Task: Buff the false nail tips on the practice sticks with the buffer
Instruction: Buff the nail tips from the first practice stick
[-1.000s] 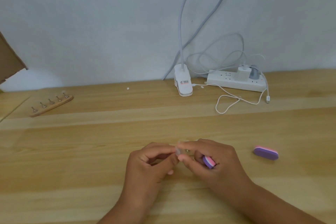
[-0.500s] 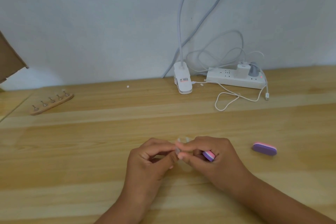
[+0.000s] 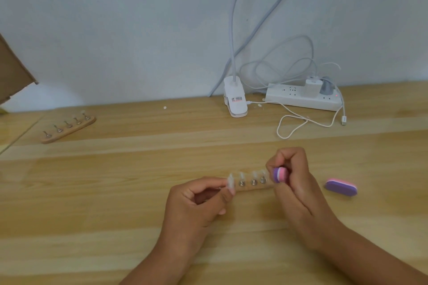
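Broad wooden surface [image 3: 115,192] under everything. Two hands near its front: left hand [image 3: 196,206] curled, right hand [image 3: 298,187] closed in a loose fist. Behind, a white power strip [image 3: 301,98] and a lamp clip [image 3: 235,102]. Between the hands, a small wooden holder [image 3: 257,188] with a row of practice sticks [image 3: 254,181]; second holder [image 3: 69,129] far off left. Purple-and-pink buffer [image 3: 279,174] gripped in the right fingers [image 3: 289,159], raised just over the holder's right end; spare buffer [image 3: 341,188] lying near, to the right. Smallest, the clear nail tip [image 3: 231,181] at the holder's left end, pinched by the left fingers [image 3: 217,184]. Probable trouble from here: too heavy a stroke popping a tip off its stick or shoving the light holder sideways; a slack pinch letting the stick twist; the buffer's edge clipping the close-set neighbouring tips
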A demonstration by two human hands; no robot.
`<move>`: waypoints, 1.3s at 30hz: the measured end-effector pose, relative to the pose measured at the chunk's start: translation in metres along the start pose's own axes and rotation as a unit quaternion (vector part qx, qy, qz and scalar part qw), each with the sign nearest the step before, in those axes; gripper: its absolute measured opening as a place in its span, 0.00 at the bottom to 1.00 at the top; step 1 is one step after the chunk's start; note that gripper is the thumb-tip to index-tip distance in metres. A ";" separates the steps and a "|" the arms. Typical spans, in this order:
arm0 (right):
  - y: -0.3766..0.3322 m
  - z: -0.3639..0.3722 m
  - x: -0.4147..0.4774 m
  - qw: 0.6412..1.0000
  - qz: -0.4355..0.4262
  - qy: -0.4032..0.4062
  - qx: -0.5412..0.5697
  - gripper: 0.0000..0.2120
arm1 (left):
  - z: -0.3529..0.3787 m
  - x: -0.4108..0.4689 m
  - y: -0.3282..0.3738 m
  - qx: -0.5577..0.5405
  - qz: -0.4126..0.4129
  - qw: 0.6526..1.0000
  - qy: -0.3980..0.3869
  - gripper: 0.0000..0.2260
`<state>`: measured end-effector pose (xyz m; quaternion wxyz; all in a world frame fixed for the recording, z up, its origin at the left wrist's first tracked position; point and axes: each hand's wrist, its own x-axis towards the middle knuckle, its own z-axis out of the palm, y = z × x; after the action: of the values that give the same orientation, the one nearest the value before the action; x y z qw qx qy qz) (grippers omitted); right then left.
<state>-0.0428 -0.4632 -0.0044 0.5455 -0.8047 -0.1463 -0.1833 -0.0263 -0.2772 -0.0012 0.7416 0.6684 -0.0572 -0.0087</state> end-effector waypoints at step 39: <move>0.016 0.015 -0.003 0.956 -0.237 0.018 -0.175 0.12 | -0.006 -0.003 -0.003 0.157 0.095 0.982 -0.034 0.07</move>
<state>-0.0366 -0.4551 -0.0237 0.3398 -0.8262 -0.2888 -0.3443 -0.0285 -0.2715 -0.0049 0.6228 0.7671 -0.1465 0.0484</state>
